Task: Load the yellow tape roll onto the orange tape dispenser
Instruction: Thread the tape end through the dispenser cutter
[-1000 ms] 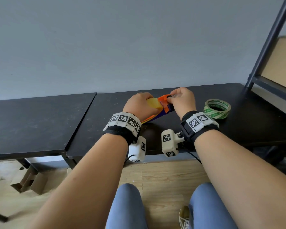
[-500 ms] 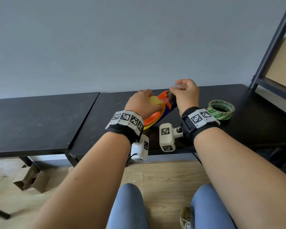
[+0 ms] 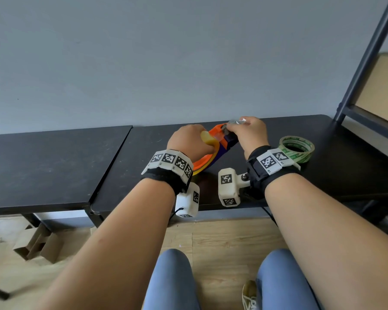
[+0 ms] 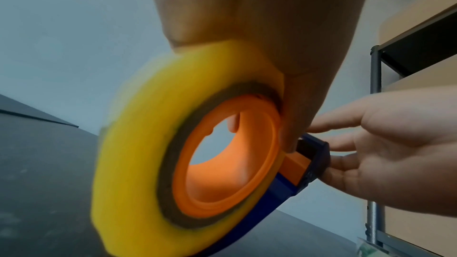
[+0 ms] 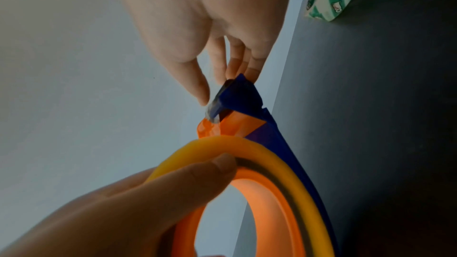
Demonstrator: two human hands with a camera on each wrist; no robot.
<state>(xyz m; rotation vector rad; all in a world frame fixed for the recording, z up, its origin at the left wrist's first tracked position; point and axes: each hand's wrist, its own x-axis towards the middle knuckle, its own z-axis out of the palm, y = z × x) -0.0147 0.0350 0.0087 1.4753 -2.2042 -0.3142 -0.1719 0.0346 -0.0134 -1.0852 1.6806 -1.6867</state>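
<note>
Right hand (image 3: 249,133): thumb and fingers (image 5: 197,83) narrowed to a pinch on a crumpled end of clear tape (image 3: 238,121) at the cutter end of the orange tape dispenser (image 3: 220,133). In the right wrist view the remaining fingers lie against the dispenser's blue nose. In the left wrist view the palm faces the dispenser, fingers extended toward it.

Left hand (image 3: 188,142): fingers curled round the yellow tape roll (image 4: 138,163), thumb (image 5: 193,175) pressed on the roll's side face near the rim, hand covering the top of the roll from the head view.

Yellow tape roll: seated on the orange hub (image 4: 230,173) of the dispenser, brown core ring close round the hub. Roll and dispenser are tilted, cutter end highest. A strip of tape runs from the roll up to the cutter end, visible over the orange tab in the right wrist view.

Orange tape dispenser: orange hub and tab, blue body (image 4: 272,192) along the edge. Whether its lower end touches the counter cannot be told from the frames.

Counter (image 3: 143,157): black, dusty surface, a second black counter (image 3: 43,164) butted against its left side. Green-printed tape roll (image 3: 297,148) lies flat on the counter, to the right of the right hand and apart from it.

Wrists: marker-printed bands with white camera housings. Metal shelf frame (image 3: 367,59) at far right. Wooden floor and a folded cardboard piece (image 3: 38,245) below.
</note>
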